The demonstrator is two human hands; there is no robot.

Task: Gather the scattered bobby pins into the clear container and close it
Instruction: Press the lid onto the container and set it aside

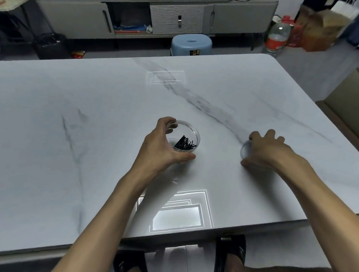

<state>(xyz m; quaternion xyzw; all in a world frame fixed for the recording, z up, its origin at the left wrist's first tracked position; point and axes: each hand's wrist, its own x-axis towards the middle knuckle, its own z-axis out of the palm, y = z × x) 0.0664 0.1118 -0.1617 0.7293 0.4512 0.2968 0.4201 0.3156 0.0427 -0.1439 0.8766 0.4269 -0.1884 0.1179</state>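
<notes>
A round clear container [195,133] stands open-topped on the marble table [92,139], with a heap of black bobby pins [184,144] inside. My left hand [161,146] grips the container from its left side, fingers over the far rim and thumb along the near wall. To the right, my right hand [266,150] curls over the clear round lid [245,150], which lies on the table; only the lid's left edge shows past the fingers. No loose pins are visible on the table.
The table's near edge runs along the bottom, its right edge close to my right arm. A blue stool [191,44] stands beyond the far edge, with a grey cabinet [169,15], a black bin [50,46] and a water bottle [277,37] behind.
</notes>
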